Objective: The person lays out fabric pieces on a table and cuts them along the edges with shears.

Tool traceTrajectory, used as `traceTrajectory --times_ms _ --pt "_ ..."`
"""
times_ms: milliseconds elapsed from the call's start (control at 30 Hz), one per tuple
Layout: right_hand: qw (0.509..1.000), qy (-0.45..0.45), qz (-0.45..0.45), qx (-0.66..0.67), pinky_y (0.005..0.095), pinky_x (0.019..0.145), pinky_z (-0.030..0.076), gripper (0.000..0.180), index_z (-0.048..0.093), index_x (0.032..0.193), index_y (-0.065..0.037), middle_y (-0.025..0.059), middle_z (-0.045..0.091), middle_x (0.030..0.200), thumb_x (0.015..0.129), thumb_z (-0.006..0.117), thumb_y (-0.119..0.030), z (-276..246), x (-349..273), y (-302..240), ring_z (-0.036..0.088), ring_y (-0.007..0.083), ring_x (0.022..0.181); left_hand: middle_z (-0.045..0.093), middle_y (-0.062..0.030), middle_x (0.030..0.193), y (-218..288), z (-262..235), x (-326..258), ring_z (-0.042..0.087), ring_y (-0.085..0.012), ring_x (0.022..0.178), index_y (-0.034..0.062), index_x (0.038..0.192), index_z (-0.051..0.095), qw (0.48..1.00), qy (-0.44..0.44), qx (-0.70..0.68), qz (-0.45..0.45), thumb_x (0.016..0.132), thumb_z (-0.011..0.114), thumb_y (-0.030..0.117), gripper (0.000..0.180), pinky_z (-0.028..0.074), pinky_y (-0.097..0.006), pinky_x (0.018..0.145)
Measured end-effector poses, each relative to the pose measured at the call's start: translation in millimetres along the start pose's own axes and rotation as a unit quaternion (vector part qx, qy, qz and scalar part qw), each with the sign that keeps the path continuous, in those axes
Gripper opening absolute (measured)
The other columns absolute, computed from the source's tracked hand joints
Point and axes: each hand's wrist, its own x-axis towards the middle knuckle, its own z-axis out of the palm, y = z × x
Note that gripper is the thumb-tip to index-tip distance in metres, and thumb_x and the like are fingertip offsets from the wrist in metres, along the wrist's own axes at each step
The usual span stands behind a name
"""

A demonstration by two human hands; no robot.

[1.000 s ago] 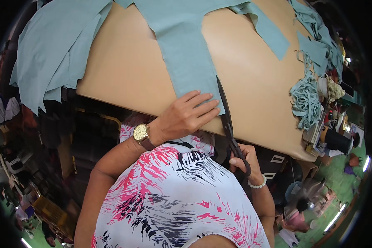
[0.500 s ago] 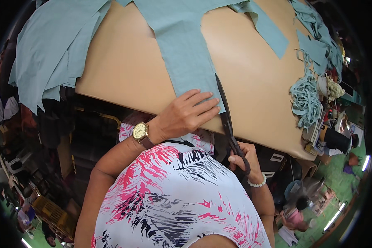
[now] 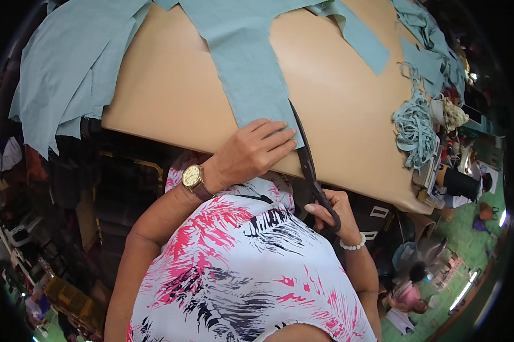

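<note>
A teal fabric piece [image 3: 251, 68] stretches down the tan table [image 3: 337, 131] to its near edge. My left hand [image 3: 257, 149] lies flat over the lower end of that strip, fingers extended and slightly apart, pressing on the cloth. In my right hand [image 3: 338, 212] is a pair of long dark scissors [image 3: 307, 162], gripped by the handles just off the table's front edge. Their blades point away from me along the strip's right edge, close to my left fingertips. The blades look nearly closed; whether cloth lies between them I cannot tell.
Stacked teal panels [image 3: 80, 68] hang over the table's left corner. Another fabric strip [image 3: 359, 40] lies at the far right. A tangle of thin teal scraps [image 3: 415, 131] sits at the right edge, beside a dark thread cone [image 3: 461, 183]. Farther off, a person in pink [image 3: 410, 297] is at lower right.
The view has shifted slightly, so the table and cloth appear a little higher and to the left. Both hands keep their places, with the scissors still along the strip's right edge.
</note>
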Motion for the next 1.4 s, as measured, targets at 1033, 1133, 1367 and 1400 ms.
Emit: traceTrajectory --times_ms 1033,1133,1367,1400 --pt "0.997 -0.038 -0.040 0.056 0.0191 0.041 0.038 0.030 0.053 0.066 -0.002 0.0000 0.050 0.053 0.071 0.073 -0.024 -4.9 12.9 -2.1 0.050 0.0072 0.043 0.063 -0.0108 0.098 -0.6 0.1 5.1 0.060 -0.0249 0.091 0.0001 0.088 0.062 0.999 0.009 -0.049 -0.020 0.064 0.066 0.002 0.025 0.050 -0.035 0.074" --pt "0.998 -0.030 -0.040 0.028 0.0216 0.041 0.037 0.038 0.050 0.061 -0.002 0.0037 0.050 0.048 0.070 0.068 -0.035 -3.1 14.4 -5.7 0.049 0.0103 0.041 0.062 -0.0101 0.099 -0.8 -1.3 3.8 0.060 -0.0244 0.091 0.0007 0.089 0.062 0.999 0.002 -0.045 -0.016 0.063 0.066 0.003 0.026 0.049 -0.035 0.075" --pt "0.996 -0.054 -0.036 0.068 0.0196 0.042 0.038 0.029 0.054 0.067 -0.002 0.0012 0.051 0.053 0.071 0.073 -0.023 -5.2 19.4 -8.1 0.050 0.0080 0.044 0.062 -0.0093 0.101 0.1 -5.9 2.9 0.060 -0.0234 0.092 0.0017 0.091 0.062 0.999 -0.011 -0.050 -0.004 0.063 0.065 0.004 0.028 0.049 -0.035 0.077" --pt "0.996 -0.056 -0.037 0.058 0.0197 0.043 0.038 0.030 0.054 0.066 -0.002 0.0011 0.051 0.053 0.071 0.073 -0.024 -5.6 20.2 -8.5 0.050 0.0079 0.045 0.062 -0.0093 0.101 -0.1 -5.3 2.5 0.060 -0.0235 0.092 0.0017 0.091 0.062 0.999 -0.010 -0.052 -0.005 0.063 0.065 0.004 0.028 0.049 -0.035 0.076"
